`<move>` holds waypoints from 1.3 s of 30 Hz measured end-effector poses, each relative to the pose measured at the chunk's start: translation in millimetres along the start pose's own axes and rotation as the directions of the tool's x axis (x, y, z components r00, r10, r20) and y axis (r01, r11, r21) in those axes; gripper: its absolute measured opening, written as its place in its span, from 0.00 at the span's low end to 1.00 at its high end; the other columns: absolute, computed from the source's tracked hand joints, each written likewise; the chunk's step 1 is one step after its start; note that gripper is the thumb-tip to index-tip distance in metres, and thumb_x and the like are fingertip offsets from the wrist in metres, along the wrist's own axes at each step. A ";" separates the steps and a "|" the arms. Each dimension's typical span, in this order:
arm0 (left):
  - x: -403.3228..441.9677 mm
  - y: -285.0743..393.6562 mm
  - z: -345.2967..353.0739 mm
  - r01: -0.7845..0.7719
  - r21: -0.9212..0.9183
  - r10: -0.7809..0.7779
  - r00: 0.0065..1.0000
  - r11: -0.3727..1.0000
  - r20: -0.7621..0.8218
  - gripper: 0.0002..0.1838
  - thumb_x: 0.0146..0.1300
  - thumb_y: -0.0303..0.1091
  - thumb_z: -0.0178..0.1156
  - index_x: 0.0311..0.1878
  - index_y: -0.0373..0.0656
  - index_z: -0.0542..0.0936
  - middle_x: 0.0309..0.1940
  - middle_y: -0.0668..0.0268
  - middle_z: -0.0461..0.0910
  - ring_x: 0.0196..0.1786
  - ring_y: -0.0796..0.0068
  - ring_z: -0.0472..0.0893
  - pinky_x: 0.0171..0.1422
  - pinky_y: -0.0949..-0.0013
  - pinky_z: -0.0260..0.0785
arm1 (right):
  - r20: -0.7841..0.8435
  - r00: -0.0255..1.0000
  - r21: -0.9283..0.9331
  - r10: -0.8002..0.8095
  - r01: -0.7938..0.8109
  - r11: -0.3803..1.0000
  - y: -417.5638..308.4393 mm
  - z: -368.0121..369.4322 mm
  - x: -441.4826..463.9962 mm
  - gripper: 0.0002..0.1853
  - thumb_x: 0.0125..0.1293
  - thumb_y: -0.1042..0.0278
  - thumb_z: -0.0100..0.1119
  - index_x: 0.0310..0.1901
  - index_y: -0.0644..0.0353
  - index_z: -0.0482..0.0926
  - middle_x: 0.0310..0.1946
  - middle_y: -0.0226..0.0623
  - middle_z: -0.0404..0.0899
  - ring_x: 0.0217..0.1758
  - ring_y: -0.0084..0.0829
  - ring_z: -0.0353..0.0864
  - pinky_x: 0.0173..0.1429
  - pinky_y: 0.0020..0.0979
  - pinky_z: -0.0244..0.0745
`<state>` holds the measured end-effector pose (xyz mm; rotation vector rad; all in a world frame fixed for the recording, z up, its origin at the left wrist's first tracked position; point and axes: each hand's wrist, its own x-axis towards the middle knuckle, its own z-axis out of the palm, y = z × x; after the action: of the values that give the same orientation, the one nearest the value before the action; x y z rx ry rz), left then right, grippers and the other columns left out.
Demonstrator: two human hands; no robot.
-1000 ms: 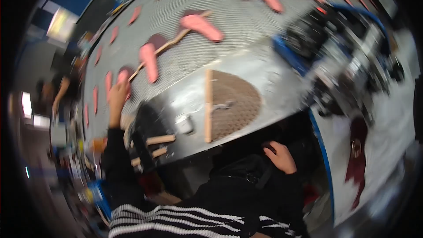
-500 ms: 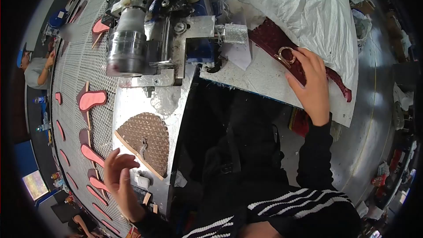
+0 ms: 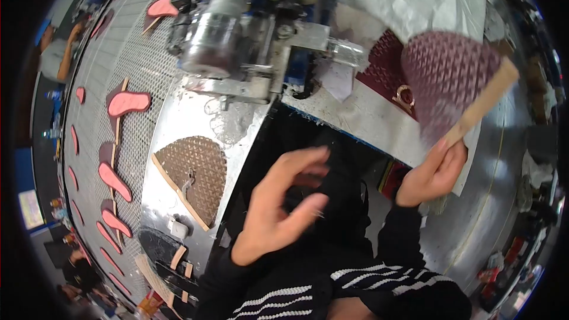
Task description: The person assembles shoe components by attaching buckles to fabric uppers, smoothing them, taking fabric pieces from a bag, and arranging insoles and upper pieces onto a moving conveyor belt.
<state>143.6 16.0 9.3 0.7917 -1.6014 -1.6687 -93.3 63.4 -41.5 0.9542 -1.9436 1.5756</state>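
My right hand point(image 3: 435, 175) grips the lower end of a maroon woven-textured shoe upper point(image 3: 447, 77) with a tan strip along one edge, held up in the air and slightly blurred. Behind it, another maroon upper point(image 3: 382, 68) with a gold ring buckle point(image 3: 405, 98) lies on the ledge, partly covered by the raised one. My left hand point(image 3: 281, 204) hovers in front of my body, fingers apart and nothing in them. Left of that hand, a brown woven upper point(image 3: 198, 169) with a tan edge rests on the metal worktop point(image 3: 169, 106).
A metal machine point(image 3: 225, 35) stands ahead, beside white sheeting point(image 3: 421, 0) on the ledge. At left, a mesh conveyor point(image 3: 89, 118) carries several pink insoles point(image 3: 129, 104). Dark pieces with tan strips point(image 3: 163, 246) lie at lower left. A person point(image 3: 56, 53) is beyond the conveyor.
My right hand has taken hold of a maroon upper and raised it off the ledge. My left hand has moved right, away from the worktop's edge. The camera view has shifted slightly.
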 end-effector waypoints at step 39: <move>-5.8 -10.9 -111.1 0.085 -0.663 -0.250 0.955 0.744 -0.159 0.19 0.69 0.43 0.57 0.53 0.36 0.77 0.42 0.66 0.83 0.42 0.80 0.81 0.50 0.73 0.73 | 0.760 0.547 0.577 -0.352 -0.316 0.754 -127.8 58.9 4.7 0.10 0.61 0.84 0.60 0.45 0.71 0.82 0.41 0.43 0.85 0.44 0.26 0.83 0.51 0.24 0.74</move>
<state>236.3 -43.8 -8.0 0.7358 -0.6962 -1.9941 4.1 -7.9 30.9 2.4467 -1.8104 2.0692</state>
